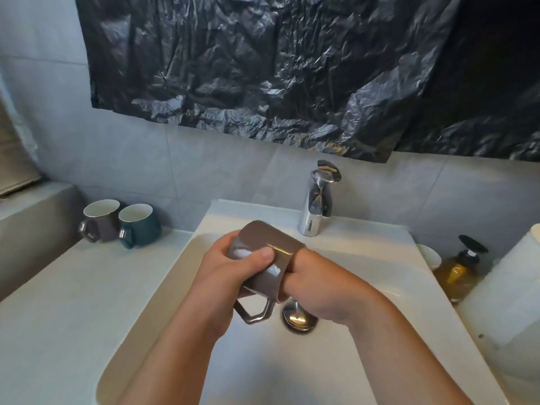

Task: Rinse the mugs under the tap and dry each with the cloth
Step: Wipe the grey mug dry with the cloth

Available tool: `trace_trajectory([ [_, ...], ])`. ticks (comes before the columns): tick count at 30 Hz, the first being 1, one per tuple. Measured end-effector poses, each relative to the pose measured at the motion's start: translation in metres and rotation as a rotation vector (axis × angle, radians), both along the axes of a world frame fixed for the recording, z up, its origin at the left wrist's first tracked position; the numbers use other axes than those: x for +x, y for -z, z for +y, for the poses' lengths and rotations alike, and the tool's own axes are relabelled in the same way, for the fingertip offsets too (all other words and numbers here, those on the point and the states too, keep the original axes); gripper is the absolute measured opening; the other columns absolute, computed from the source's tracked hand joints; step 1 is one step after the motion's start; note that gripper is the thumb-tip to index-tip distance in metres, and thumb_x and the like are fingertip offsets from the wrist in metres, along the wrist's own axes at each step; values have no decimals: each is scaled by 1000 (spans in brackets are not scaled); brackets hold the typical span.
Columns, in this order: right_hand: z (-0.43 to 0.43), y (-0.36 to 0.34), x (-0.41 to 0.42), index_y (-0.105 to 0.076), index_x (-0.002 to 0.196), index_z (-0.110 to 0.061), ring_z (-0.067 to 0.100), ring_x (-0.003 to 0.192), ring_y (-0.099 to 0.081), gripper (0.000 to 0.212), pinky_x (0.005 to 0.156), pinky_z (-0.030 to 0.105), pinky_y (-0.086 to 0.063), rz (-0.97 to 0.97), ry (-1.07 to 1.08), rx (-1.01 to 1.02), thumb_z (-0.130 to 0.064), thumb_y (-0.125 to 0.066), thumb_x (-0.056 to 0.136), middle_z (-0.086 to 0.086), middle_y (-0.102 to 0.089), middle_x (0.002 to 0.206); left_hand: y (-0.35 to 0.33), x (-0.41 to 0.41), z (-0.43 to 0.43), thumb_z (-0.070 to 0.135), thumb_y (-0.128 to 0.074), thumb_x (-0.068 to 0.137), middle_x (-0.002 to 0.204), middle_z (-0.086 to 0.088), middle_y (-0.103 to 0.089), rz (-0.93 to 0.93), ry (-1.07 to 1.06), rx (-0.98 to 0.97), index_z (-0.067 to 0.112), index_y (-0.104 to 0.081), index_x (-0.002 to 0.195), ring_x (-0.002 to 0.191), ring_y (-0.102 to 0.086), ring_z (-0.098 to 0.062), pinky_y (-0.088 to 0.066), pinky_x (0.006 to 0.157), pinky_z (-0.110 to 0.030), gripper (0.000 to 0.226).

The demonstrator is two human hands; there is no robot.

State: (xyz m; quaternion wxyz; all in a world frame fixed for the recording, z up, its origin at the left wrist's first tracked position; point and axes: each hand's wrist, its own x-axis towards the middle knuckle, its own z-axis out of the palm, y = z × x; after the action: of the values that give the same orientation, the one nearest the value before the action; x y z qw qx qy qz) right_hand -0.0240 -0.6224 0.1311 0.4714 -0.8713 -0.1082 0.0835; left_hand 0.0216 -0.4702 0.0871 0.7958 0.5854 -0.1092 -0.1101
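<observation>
Over the white sink (163,287) I hold a grey-brown mug (268,238), tipped on its side with its angular handle pointing down toward me. My left hand (225,273) grips the mug's body, thumb laid across its side. My right hand (315,285) has its fingers tucked into the mug's mouth and curled round the rim. The chrome tap (314,211) stands just behind the mug; no stream of water shows. Two more mugs stand upright on the left counter: a grey-brown mug (102,220) and a teal mug (141,226), touching side by side.
A metal drain plug (298,317) lies below the mug. At the right stand an amber soap pump bottle (458,273), a small white cup (429,255) and a white paper roll (511,287). Beige fabric (14,159) hangs at the far left. Black plastic sheeting (277,68) covers the wall above.
</observation>
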Motion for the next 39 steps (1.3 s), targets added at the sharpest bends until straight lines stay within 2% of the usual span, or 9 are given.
trace_trajectory([
  [2, 4, 6, -7, -66, 115, -23, 3, 90, -66, 25, 81, 21, -56, -24, -52, 206, -8, -53, 101, -4, -73, 100, 8, -4, 1, 30, -84, 58, 94, -13, -76, -60, 22, 8, 9, -68, 114, 82, -74, -27, -59, 65, -38, 62],
  [6, 13, 20, -18, -59, 121, -1, 50, 117, -58, 25, 103, 65, -46, -117, -106, 363, -3, -55, 96, 33, -58, 124, 10, -18, 1, 27, -75, 70, 81, -7, -74, -100, 54, -59, 11, -69, 100, 70, -71, -21, -57, 55, -31, 34],
  [10, 10, 29, -36, -67, 113, -21, 28, 98, -67, 26, 93, 47, -54, -304, 53, -27, -12, -48, 97, 8, -73, 107, 8, -33, -3, 29, -85, 66, 79, -6, -75, -135, 87, -76, 13, -71, 97, 68, -72, -19, -58, 56, -32, 38],
  [13, -2, 42, -48, -65, 106, -22, 32, 96, -66, 22, 91, 52, -54, -372, 185, -294, -18, -45, 99, 7, -72, 100, 10, -43, -10, 31, -80, 67, 84, -8, -76, -179, 94, -52, 13, -72, 100, 74, -73, -23, -59, 61, -35, 39],
  [19, 0, 62, -68, -59, 127, -42, 26, 115, -65, 33, 99, 57, -51, -304, 144, 66, -28, -55, 98, -4, -72, 118, 16, -51, -6, 26, -81, 65, 87, -8, -76, -305, 174, 35, 8, -70, 109, 77, -74, -26, -59, 63, -35, 49],
  [27, 16, 52, -70, -65, 123, -12, 47, 121, -57, 28, 106, 65, -43, -319, 100, 535, -10, -54, 98, 26, -64, 124, 15, -52, -5, 25, -76, 69, 82, -6, -74, -374, 208, -61, 19, -74, 90, 72, -71, -23, -58, 60, -31, 22],
  [31, 22, 52, -69, -65, 113, -28, 27, 90, -67, 23, 83, 42, -59, -426, 345, -36, -17, -51, 97, 3, -72, 93, 15, -50, 0, 24, -76, 69, 85, -6, -76, -352, 199, -89, 17, -74, 93, 74, -73, -22, -58, 60, -31, 25],
  [34, 24, 45, -76, -58, 103, -20, 15, 67, -54, 13, 57, 16, -40, -487, 421, -471, -11, -48, 101, -1, -56, 77, 15, -50, 3, 27, -76, 70, 91, -7, -77, -342, 228, -39, 12, -72, 104, 83, -74, -23, -59, 68, -35, 37],
  [39, 24, 54, -71, -57, 97, -26, 21, 72, -61, 14, 61, 29, -48, -502, 415, -347, -17, -48, 101, 5, -63, 82, 15, -50, 3, 26, -77, 69, 85, -5, -76, -369, 224, -16, 17, -73, 93, 78, -74, -23, -59, 65, -34, 26],
])
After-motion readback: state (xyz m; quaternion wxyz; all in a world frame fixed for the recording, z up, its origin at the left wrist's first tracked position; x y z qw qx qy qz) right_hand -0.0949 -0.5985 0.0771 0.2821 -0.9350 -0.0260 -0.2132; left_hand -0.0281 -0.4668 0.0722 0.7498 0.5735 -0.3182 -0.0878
